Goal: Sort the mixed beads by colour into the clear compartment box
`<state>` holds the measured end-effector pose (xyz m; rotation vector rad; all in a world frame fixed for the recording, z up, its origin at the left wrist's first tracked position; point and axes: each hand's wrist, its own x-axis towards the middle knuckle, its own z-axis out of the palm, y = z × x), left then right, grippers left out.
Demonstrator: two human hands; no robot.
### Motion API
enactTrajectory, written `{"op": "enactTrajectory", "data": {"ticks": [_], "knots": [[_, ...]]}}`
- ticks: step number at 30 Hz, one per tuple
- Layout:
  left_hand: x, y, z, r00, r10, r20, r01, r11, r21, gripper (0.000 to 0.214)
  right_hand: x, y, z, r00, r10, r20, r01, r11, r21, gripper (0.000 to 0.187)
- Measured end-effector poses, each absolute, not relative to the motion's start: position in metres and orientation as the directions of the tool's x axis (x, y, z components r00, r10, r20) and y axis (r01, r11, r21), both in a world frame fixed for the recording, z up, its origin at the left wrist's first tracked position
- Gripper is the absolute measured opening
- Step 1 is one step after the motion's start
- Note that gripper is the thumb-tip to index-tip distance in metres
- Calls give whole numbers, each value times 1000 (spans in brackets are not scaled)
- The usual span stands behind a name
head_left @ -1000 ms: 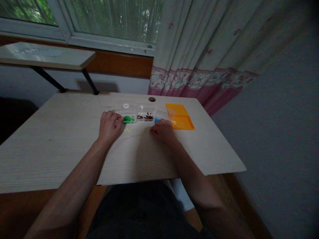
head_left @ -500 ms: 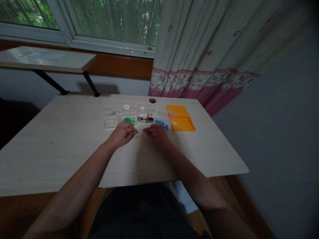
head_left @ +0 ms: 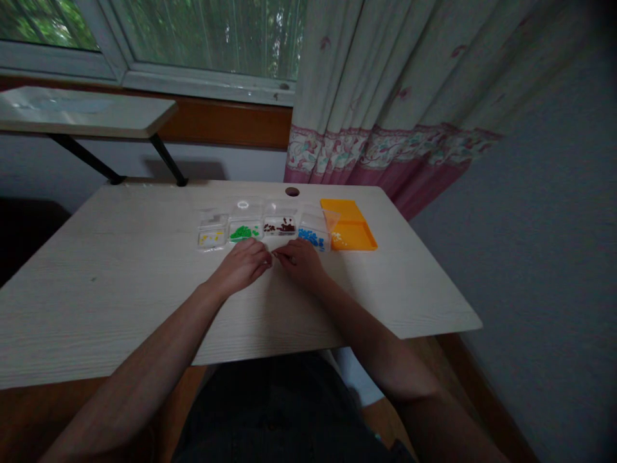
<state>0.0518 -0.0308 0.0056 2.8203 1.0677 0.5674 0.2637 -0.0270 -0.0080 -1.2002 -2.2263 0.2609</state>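
Over the table's middle, my left hand [head_left: 247, 265] and my right hand [head_left: 301, 263] meet with fingertips almost touching. Both are closed in a pinch. Whatever sits between the fingertips is too small to make out. Just beyond the left hand lies a clear box of small green pieces [head_left: 244, 232]. Small blue pieces [head_left: 311, 238] fill part of another clear box behind the right hand. Between these two stands a box with dark brown pieces [head_left: 285, 225]. At the left end, a clear box holds a few yellow pieces [head_left: 216, 238].
An orange tray [head_left: 359, 241] with small white pieces [head_left: 338, 239] lies at the right end of the row. A raised shelf [head_left: 96, 116] on black legs stands at the table's back left. Behind the table are a window and a curtain [head_left: 347, 141].
My hands have come closer together, the left moving right toward the right hand. A small yellow piece seen on the table between them is now out of sight. The view has shifted slightly.
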Motion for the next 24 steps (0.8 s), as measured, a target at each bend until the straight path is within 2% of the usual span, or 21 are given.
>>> {"op": "enactTrajectory", "data": {"ticks": [7,10,13,16,19,24], "knots": [[57,-32,2,693,656,298,648,-749,142,24,266,-27,-8,-362,844,394,725,521,-450,17],[57,-33,2,672,666,323,650,-740,175,25,266,-27,-8,-363,844,395,722,522,-454,17],[54,-31,2,607,694,387,649,-714,262,24,267,-27,-8,-369,837,404,717,533,-449,17],[44,-26,4,457,759,464,676,-635,373,23,268,-26,-9,-375,833,408,711,541,-450,17],[28,-19,11,227,838,495,754,-473,455,23,267,-26,-10,-379,830,409,703,546,-455,16],[5,-14,23,-30,842,539,767,-326,552,21,264,-29,-10,-392,835,386,712,541,-448,17]]}}
